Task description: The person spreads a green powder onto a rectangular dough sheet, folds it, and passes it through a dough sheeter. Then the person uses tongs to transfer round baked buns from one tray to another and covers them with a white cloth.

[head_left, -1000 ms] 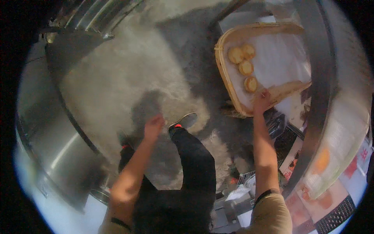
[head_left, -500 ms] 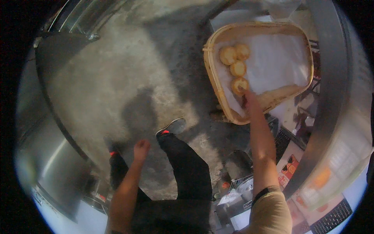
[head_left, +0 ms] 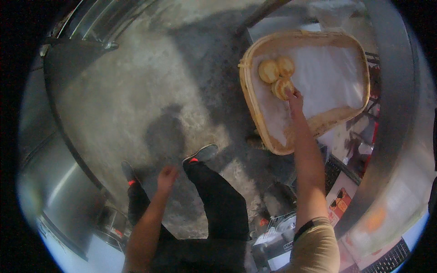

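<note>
My right hand (head_left: 296, 101) reaches into a wicker basket (head_left: 248, 86) at the upper right, its fingers closed on the edge of a round golden bun (head_left: 285, 87). This bun overlaps another one, most of which is hidden beneath it. Just beyond are two more buns, one on the left (head_left: 268, 71) and one on the right (head_left: 285, 66), lying against each other. White lining (head_left: 325, 75) covers the basket's floor. Low over the floor, away from the basket, my left hand (head_left: 167, 177) hangs with its fingers curled in and nothing visible in them.
A metal edge (head_left: 396, 91) curves along the right side. On the left stands a shiny steel surface (head_left: 68, 182). Concrete floor (head_left: 118, 100) lies between, with my shoes (head_left: 205, 152) on it. A wire rack (head_left: 280, 223) sits below my right arm.
My right hand has moved away from me with the nearest bun, bringing it over the neighbouring one. The basket has shifted slightly lower in view. My left hand stays nearly where it was.
</note>
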`<act>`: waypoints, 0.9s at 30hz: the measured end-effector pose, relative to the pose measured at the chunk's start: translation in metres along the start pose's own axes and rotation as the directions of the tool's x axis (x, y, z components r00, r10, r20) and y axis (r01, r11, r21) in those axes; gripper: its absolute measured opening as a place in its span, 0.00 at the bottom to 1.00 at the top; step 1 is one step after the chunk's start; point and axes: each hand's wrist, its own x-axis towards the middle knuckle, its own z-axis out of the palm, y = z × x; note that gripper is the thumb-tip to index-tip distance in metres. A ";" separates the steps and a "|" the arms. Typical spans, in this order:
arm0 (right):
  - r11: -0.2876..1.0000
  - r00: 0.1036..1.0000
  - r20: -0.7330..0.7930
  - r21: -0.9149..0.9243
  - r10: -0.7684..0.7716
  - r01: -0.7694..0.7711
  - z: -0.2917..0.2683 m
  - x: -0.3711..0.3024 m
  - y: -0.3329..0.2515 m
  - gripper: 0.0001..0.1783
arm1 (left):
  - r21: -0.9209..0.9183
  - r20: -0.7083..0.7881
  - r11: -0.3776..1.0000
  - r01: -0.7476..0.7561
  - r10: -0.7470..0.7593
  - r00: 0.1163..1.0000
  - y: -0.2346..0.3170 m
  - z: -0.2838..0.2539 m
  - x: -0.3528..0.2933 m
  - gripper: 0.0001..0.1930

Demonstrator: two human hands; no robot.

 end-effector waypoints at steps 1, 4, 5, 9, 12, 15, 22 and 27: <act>0.997 1.000 0.000 0.080 0.009 -0.009 0.017 0.001 -0.004 0.35 | -0.020 -0.020 1.000 -0.022 0.022 1.000 -0.011 -0.006 -0.003 0.10; 0.915 0.985 0.152 0.379 0.084 -0.137 0.034 -0.001 -0.017 0.36 | -0.017 -0.024 1.000 0.007 -0.008 1.000 -0.043 -0.027 -0.001 0.10; 0.858 0.969 0.226 0.472 0.103 -0.202 0.031 0.000 -0.017 0.36 | -0.007 -0.011 0.999 0.033 -0.033 0.999 -0.048 -0.027 0.000 0.10; 0.701 0.876 0.468 0.586 0.116 -0.406 0.020 0.003 -0.011 0.35 | -0.130 -0.015 0.989 0.065 -0.067 0.998 -0.052 -0.024 0.002 0.10; 0.633 0.871 0.478 0.641 0.114 -0.434 0.036 -0.006 -0.012 0.32 | -0.132 -0.072 0.990 0.051 -0.061 0.996 -0.048 -0.018 -0.005 0.11; 0.591 0.903 0.414 0.704 0.111 -0.395 0.026 -0.011 0.009 0.28 | -0.144 -0.045 0.988 0.052 -0.060 0.997 -0.051 -0.015 0.001 0.11; 0.415 0.903 0.428 0.828 -0.032 -0.377 0.025 -0.052 -0.034 0.28 | 0.010 -0.036 0.997 0.078 -0.077 0.996 -0.019 -0.009 0.000 0.13; 0.441 0.956 0.292 0.860 -0.009 -0.258 0.069 -0.008 -0.081 0.31 | -0.015 -0.012 0.998 0.067 -0.067 0.998 -0.042 -0.017 0.012 0.14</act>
